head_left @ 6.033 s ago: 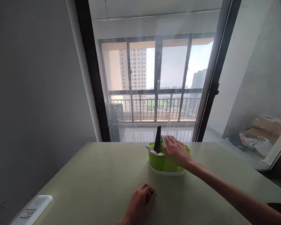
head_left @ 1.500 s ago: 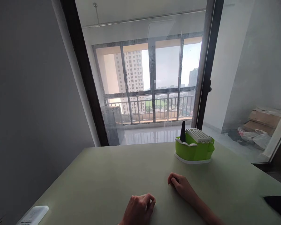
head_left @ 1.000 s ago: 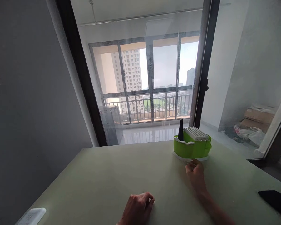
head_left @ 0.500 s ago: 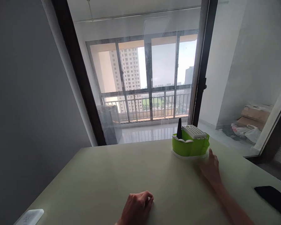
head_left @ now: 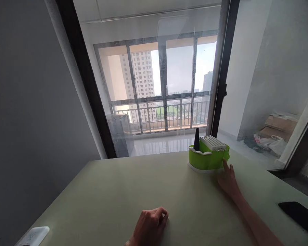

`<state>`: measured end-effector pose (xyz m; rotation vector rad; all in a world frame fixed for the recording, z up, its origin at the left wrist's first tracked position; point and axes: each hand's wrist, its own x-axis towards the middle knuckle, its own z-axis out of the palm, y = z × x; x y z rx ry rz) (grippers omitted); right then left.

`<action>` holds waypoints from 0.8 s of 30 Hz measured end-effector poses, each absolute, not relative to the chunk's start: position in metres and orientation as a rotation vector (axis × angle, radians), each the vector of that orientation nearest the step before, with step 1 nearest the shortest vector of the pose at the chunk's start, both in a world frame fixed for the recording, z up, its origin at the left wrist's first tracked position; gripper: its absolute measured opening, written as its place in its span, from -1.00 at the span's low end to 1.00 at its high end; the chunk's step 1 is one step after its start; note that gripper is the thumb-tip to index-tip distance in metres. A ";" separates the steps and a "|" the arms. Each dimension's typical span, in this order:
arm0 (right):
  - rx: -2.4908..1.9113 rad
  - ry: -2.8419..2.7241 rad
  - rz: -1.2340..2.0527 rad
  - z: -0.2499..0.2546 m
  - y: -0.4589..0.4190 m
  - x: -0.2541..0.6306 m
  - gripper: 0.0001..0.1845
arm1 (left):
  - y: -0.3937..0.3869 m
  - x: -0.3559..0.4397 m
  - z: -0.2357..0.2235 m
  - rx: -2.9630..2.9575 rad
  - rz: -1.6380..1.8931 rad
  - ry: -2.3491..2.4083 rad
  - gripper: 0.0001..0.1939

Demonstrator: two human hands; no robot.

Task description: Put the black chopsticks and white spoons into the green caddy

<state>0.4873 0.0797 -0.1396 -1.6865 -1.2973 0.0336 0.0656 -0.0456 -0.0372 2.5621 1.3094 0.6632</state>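
While the right hand (head_left: 229, 179), fingers apart, sits at the front right of the green utensil caddy (head_left: 201, 161) near the far edge of the pale surface (head_left: 113, 198), contact is unclear; low, gentle pressure would best keep the caddy steady. The left hand (head_left: 150, 223) curls its fingers together. Beyond the glass stand cardboard boxes (head_left: 281, 123).

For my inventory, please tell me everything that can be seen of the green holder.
The green holder looks plastic, with a white base and a pale slotted block at its right. It stands upright near the far edge of the table. A tall black piece and white rounded pieces show at its left. The right grip is at its front right; contact is unclear.
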 end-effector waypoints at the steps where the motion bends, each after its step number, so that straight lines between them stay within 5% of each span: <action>1: -1.685 -1.302 0.041 -0.140 0.081 0.488 -0.12 | -0.046 0.066 -0.037 2.558 0.663 1.308 -0.78; 16: -1.568 -1.323 -0.037 -0.145 0.084 0.491 -0.20 | -0.049 0.067 -0.031 2.544 0.653 1.315 -0.75; 24: -1.511 -1.339 -0.031 -0.128 0.070 0.470 -0.42 | -0.046 0.066 -0.038 2.541 0.676 1.311 -0.78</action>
